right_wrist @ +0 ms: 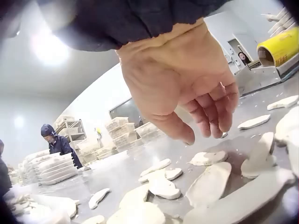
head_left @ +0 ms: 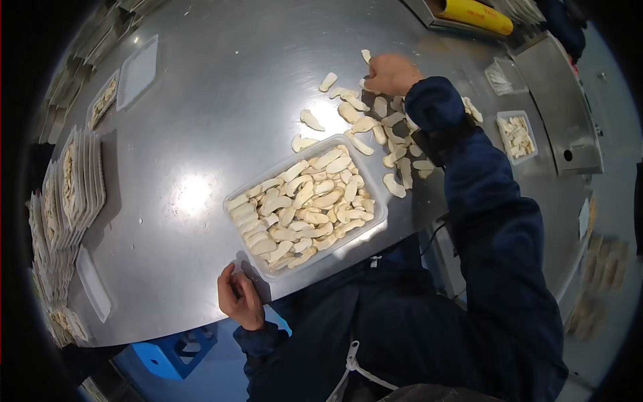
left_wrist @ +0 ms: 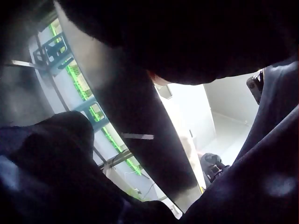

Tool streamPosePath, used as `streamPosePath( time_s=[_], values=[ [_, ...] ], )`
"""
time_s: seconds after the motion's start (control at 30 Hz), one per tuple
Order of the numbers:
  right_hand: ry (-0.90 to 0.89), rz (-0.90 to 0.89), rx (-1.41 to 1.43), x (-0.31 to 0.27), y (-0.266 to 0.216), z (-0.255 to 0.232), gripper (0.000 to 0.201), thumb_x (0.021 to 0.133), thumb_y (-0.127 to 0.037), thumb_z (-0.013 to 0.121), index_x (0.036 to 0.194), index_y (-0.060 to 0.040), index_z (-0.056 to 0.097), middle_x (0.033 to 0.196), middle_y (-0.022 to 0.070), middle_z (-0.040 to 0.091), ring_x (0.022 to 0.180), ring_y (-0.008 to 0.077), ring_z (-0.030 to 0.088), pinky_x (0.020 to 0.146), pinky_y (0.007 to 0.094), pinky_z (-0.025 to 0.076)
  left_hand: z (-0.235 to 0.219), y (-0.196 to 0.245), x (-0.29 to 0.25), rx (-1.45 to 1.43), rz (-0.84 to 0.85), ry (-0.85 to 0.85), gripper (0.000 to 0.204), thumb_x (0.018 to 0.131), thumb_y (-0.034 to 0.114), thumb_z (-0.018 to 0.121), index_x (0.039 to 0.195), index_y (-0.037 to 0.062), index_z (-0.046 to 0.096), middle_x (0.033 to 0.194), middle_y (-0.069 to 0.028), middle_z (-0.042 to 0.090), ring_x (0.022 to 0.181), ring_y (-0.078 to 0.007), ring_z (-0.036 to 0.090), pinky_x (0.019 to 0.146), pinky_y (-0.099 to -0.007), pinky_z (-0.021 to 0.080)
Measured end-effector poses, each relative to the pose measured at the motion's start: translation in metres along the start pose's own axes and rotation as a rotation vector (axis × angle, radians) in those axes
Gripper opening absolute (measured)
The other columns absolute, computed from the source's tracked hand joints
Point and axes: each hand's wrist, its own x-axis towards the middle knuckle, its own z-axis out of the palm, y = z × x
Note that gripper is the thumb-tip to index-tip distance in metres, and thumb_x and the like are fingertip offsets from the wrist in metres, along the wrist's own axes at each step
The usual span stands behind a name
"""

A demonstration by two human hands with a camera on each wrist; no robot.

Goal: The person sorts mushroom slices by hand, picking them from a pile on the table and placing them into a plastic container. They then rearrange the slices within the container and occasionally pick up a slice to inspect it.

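Observation:
In the head view, my right hand reaches to the far end of a spread of loose pale mushroom slices. Its fingers hang bent just above the steel surface in the right wrist view, thumb apart from them, with a mushroom slice just below. A clear plastic tray filled with mushroom slices stands near the front edge. Beside its lower left corner, my left hand rests at the table edge, fingers loosely curled and holding nothing. Dark sleeves fill much of the left wrist view, where that hand is mostly hidden.
Stacked filled trays line the left side of the steel table. A small tray of slices stands at the right, and a yellow tube lies at the back. Below the table is a blue crate. Another person stands beyond.

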Motion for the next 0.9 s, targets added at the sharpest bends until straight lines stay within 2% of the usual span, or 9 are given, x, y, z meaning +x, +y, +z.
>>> streamPosePath(
  time_s=[0.1, 0.3, 0.4, 0.57, 0.7, 0.77, 0.83, 0.9],
  values=[
    [0.087, -0.082, 0.021, 0.005, 0.011, 0.02, 0.031, 0.073, -0.026, 0.066, 0.091, -0.001, 0.068, 0.094, 0.0207, 0.068, 0.09, 0.0379, 0.066, 0.079, 0.0449, 0.051, 0.003, -0.002, 0.0, 0.005, 0.022, 0.014, 0.022, 0.086, -0.004, 0.06, 0.107, -0.003, 0.064, 0.071, -0.0031, 0.055, 0.058, -0.0082, 0.043, 0.053, -0.0222, 0.035],
    [0.11, -0.087, 0.019, -0.006, -0.002, 0.018, 0.03, 0.074, -0.023, 0.065, 0.088, 0.0027, 0.064, 0.095, 0.0244, 0.067, 0.089, 0.0417, 0.064, 0.081, 0.0462, 0.051, 0.0, -0.001, -0.001, 0.011, -0.005, 0.002, 0.021, 0.086, -0.005, 0.061, 0.107, -0.0028, 0.064, 0.073, -0.003, 0.055, 0.057, -0.0073, 0.042, 0.052, -0.0218, 0.034],
    [0.239, -0.103, 0.067, -0.01, -0.005, 0.024, 0.037, 0.071, -0.02, 0.063, 0.098, 0.004, 0.068, 0.096, 0.0263, 0.067, 0.091, 0.0424, 0.066, 0.08, 0.0474, 0.052, 0.002, 0.0, -0.001, 0.004, 0.002, 0.011, 0.021, 0.087, -0.005, 0.061, 0.107, -0.0027, 0.065, 0.074, -0.0027, 0.056, 0.057, -0.0066, 0.041, 0.052, -0.0212, 0.034],
    [0.145, -0.114, 0.087, 0.0, 0.002, 0.022, 0.036, 0.072, -0.02, 0.062, 0.1, 0.0027, 0.068, 0.097, 0.0259, 0.068, 0.093, 0.0426, 0.065, 0.083, 0.0463, 0.052, 0.002, -0.002, -0.001, -0.001, 0.019, 0.015, 0.021, 0.087, -0.005, 0.062, 0.108, -0.0026, 0.065, 0.075, -0.0024, 0.056, 0.057, -0.006, 0.041, 0.052, -0.0202, 0.033],
    [0.095, -0.091, 0.04, 0.009, 0.003, 0.026, 0.035, 0.073, -0.019, 0.062, 0.101, 0.0012, 0.068, 0.099, 0.0238, 0.068, 0.095, 0.0413, 0.066, 0.086, 0.0464, 0.052, -0.001, -0.003, -0.002, 0.04, 0.018, -0.019, 0.019, 0.093, 0.001, 0.059, 0.111, -0.0022, 0.064, 0.072, 0.0001, 0.053, 0.06, -0.006, 0.043, 0.054, -0.0213, 0.035],
    [0.191, -0.088, 0.01, 0.006, -0.001, 0.035, 0.028, 0.071, -0.02, 0.065, 0.091, -0.0004, 0.065, 0.09, 0.0235, 0.066, 0.088, 0.0405, 0.064, 0.077, 0.0468, 0.051, 0.0, -0.003, 0.001, 0.056, 0.097, 0.001, 0.019, 0.092, 0.001, 0.059, 0.111, -0.0021, 0.064, 0.072, 0.0001, 0.052, 0.06, -0.0065, 0.042, 0.054, -0.022, 0.035],
    [0.364, -0.098, 0.061, 0.005, -0.001, 0.048, 0.026, 0.071, -0.018, 0.064, 0.091, -0.0012, 0.064, 0.089, 0.0227, 0.066, 0.087, 0.0416, 0.064, 0.078, 0.047, 0.052, 0.0, -0.011, -0.003, -0.027, 0.052, -0.015, 0.021, 0.09, -0.001, 0.058, 0.111, -0.0022, 0.063, 0.072, -0.0016, 0.052, 0.061, -0.0079, 0.043, 0.055, -0.0231, 0.036],
    [0.364, -0.135, 0.13, 0.002, 0.0, 0.045, 0.024, 0.072, -0.016, 0.063, 0.091, -0.0009, 0.063, 0.088, 0.0224, 0.067, 0.086, 0.0426, 0.064, 0.078, 0.0479, 0.051, -0.001, -0.008, -0.002, -0.008, 0.026, -0.029, 0.022, 0.089, -0.002, 0.058, 0.111, -0.0026, 0.063, 0.072, -0.0025, 0.051, 0.061, -0.0085, 0.043, 0.056, -0.0233, 0.036]
  ],
)
